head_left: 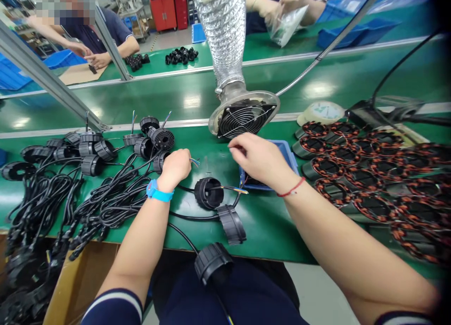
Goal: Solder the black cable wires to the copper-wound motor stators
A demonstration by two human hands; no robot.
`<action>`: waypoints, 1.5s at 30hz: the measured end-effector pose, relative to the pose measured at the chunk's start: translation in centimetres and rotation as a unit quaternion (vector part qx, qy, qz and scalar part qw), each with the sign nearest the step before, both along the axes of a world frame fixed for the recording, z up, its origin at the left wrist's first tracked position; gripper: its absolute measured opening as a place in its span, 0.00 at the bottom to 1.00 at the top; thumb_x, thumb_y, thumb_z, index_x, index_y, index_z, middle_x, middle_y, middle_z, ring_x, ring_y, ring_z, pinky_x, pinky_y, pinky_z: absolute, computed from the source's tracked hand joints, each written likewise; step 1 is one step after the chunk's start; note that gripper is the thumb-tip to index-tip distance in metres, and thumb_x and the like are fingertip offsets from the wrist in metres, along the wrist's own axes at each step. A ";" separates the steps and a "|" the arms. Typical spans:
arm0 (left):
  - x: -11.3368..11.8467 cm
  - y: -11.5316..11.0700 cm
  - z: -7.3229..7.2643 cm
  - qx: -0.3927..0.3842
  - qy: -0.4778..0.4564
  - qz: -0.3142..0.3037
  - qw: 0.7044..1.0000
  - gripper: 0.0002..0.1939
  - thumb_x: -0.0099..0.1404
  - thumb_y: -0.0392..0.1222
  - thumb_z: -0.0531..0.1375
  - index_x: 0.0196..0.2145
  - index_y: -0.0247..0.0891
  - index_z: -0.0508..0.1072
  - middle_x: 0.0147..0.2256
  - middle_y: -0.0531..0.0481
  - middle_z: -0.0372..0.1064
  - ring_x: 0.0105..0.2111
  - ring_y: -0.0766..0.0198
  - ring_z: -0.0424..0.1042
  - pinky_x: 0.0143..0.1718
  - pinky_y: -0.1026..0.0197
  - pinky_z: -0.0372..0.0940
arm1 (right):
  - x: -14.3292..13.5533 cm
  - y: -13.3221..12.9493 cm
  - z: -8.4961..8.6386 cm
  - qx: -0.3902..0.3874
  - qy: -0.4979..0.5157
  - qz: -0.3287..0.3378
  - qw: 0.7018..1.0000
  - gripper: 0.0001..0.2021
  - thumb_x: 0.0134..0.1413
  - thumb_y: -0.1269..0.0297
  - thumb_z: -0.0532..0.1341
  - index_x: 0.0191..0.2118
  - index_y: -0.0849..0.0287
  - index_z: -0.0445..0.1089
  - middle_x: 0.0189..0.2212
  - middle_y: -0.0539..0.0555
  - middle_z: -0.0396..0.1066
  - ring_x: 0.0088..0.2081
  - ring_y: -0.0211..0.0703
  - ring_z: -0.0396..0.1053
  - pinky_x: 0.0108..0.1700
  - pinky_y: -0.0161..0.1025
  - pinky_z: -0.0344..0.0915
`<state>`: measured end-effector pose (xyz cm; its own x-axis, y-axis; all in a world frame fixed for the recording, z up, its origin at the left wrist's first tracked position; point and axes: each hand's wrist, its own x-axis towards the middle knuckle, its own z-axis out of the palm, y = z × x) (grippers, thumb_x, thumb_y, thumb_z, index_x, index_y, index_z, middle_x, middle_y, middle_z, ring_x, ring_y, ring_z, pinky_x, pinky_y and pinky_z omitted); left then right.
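Note:
My left hand (176, 167) is closed around a black cable, and its thin coloured wires (195, 162) stick out past the fingers. Right beside that hand are black ribbed round caps (162, 138) on cables. My right hand (255, 158) hovers over a blue bin (291, 158), fingers loosely bent and apart, with nothing visible in them. Between my forearms lie a black cap (209, 192) with coloured wires coming through it and a second cap (231, 224). A third cap (213, 261) hangs at the table's front edge, against my body.
Bundled black cables (120, 205) cover the table's left side. Rows of copper-wound stators (362, 174) and a tape roll (322, 111) are at right. A fan hood (243, 118) on a foil duct hangs ahead. Two co-workers sit opposite. A cardboard box (88, 273) stands below left.

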<state>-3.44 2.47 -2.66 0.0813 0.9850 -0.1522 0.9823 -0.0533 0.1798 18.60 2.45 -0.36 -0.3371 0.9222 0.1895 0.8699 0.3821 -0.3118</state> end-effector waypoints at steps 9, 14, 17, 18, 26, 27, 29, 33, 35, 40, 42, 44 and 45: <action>-1.4 0.8 1.2 0.033 -0.178 0.055 0.982 0.05 0.63 0.31 0.56 0.34 0.36 0.72 0.36 0.46 0.75 0.36 0.62 0.73 0.40 0.62 0.65 | -9.2 5.2 -0.9 -0.169 -0.114 0.163 0.965 0.09 0.51 0.74 0.62 0.40 0.64 0.74 0.46 0.66 0.74 0.48 0.56 0.73 0.44 0.41 0.66; -1.8 1.1 0.8 0.037 -0.262 0.077 0.961 0.05 0.63 0.29 0.54 0.33 0.36 0.68 0.33 0.48 0.74 0.30 0.65 0.71 0.35 0.64 0.64 | -9.4 5.9 -1.4 -0.205 -0.017 0.141 0.968 0.05 0.49 0.76 0.61 0.33 0.62 0.72 0.30 0.55 0.77 0.36 0.45 0.76 0.37 0.34 0.68; -1.8 1.1 0.7 0.043 -0.300 0.089 0.949 0.06 0.62 0.28 0.54 0.32 0.37 0.66 0.33 0.49 0.74 0.28 0.66 0.70 0.34 0.64 0.63 | -8.9 5.6 -1.2 -0.211 0.080 0.110 0.968 0.12 0.54 0.77 0.56 0.43 0.63 0.69 0.30 0.52 0.77 0.29 0.36 0.74 0.32 0.30 0.69; -1.7 1.1 0.7 0.044 -0.309 0.091 0.946 0.07 0.62 0.27 0.55 0.31 0.37 0.66 0.33 0.50 0.74 0.28 0.67 0.70 0.34 0.64 0.63 | -8.9 5.4 -1.2 -0.209 0.109 0.101 0.966 0.14 0.55 0.78 0.55 0.47 0.63 0.67 0.31 0.51 0.77 0.28 0.34 0.74 0.31 0.29 0.69; -1.8 1.4 0.4 0.046 -0.337 0.104 0.935 0.05 0.63 0.30 0.57 0.31 0.38 0.66 0.30 0.52 0.72 0.30 0.66 0.69 0.36 0.64 0.63 | -9.6 4.9 -1.5 -0.181 0.157 0.082 0.967 0.05 0.56 0.75 0.59 0.33 0.63 0.73 0.25 0.50 0.75 0.26 0.35 0.72 0.32 0.32 0.70; -1.8 1.4 0.3 0.048 -0.334 0.107 0.935 0.04 0.63 0.31 0.57 0.32 0.38 0.66 0.31 0.52 0.71 0.30 0.66 0.69 0.36 0.64 0.62 | -9.7 5.2 -1.2 -0.163 0.145 0.078 0.973 0.05 0.55 0.75 0.60 0.32 0.63 0.73 0.25 0.51 0.75 0.28 0.37 0.73 0.35 0.33 0.70; -1.7 1.3 0.2 0.051 -0.323 0.109 0.939 0.05 0.63 0.31 0.58 0.36 0.38 0.65 0.33 0.51 0.70 0.32 0.65 0.69 0.36 0.64 0.62 | -9.8 6.4 -0.1 -0.110 0.119 0.064 0.985 0.06 0.55 0.75 0.59 0.32 0.63 0.74 0.31 0.55 0.77 0.37 0.43 0.75 0.44 0.38 0.70; -1.8 1.1 0.0 0.037 -0.297 0.085 0.950 0.10 0.60 0.30 0.59 0.39 0.38 0.65 0.36 0.50 0.69 0.35 0.64 0.68 0.36 0.63 0.61 | -10.6 9.8 3.9 0.006 0.076 0.022 0.997 0.17 0.61 0.79 0.48 0.48 0.68 0.71 0.53 0.67 0.70 0.54 0.54 0.67 0.58 0.49 0.59; -2.1 1.0 0.1 0.023 -0.290 0.066 0.955 0.10 0.59 0.29 0.58 0.39 0.37 0.65 0.36 0.49 0.69 0.35 0.64 0.68 0.36 0.64 0.62 | -10.9 11.0 6.0 0.059 0.024 -0.009 0.998 0.23 0.60 0.82 0.45 0.58 0.69 0.63 0.55 0.69 0.67 0.54 0.56 0.68 0.55 0.50 0.61; -3.1 0.6 1.2 0.003 -0.277 0.015 0.961 0.06 0.60 0.30 0.57 0.36 0.37 0.69 0.33 0.50 0.72 0.33 0.64 0.70 0.35 0.64 0.64 | -8.9 10.0 8.7 0.117 0.013 -0.038 0.992 0.26 0.60 0.79 0.50 0.64 0.68 0.54 0.50 0.66 0.72 0.52 0.56 0.70 0.54 0.49 0.64; -3.4 0.4 1.9 0.009 -0.266 -0.005 0.964 0.04 0.63 0.33 0.57 0.34 0.36 0.72 0.33 0.49 0.73 0.34 0.62 0.71 0.38 0.63 0.65 | -6.3 8.2 8.2 0.107 0.038 -0.016 0.993 0.16 0.60 0.75 0.52 0.51 0.64 0.69 0.45 0.60 0.75 0.49 0.52 0.71 0.53 0.47 0.65; -3.3 0.0 2.3 0.023 -0.252 -0.021 0.967 0.06 0.65 0.34 0.57 0.35 0.36 0.75 0.36 0.46 0.74 0.39 0.58 0.72 0.44 0.60 0.65 | -2.9 6.2 6.9 0.074 0.079 -0.001 0.994 0.10 0.59 0.72 0.55 0.42 0.60 0.73 0.40 0.56 0.76 0.43 0.48 0.73 0.48 0.45 0.67; -3.0 -0.2 2.5 0.033 -0.227 -0.031 0.973 0.08 0.66 0.35 0.56 0.35 0.36 0.76 0.38 0.44 0.75 0.41 0.56 0.73 0.46 0.59 0.64 | -1.1 5.2 6.1 0.036 0.080 -0.002 0.996 0.09 0.58 0.71 0.56 0.39 0.58 0.73 0.37 0.55 0.77 0.39 0.47 0.74 0.44 0.44 0.68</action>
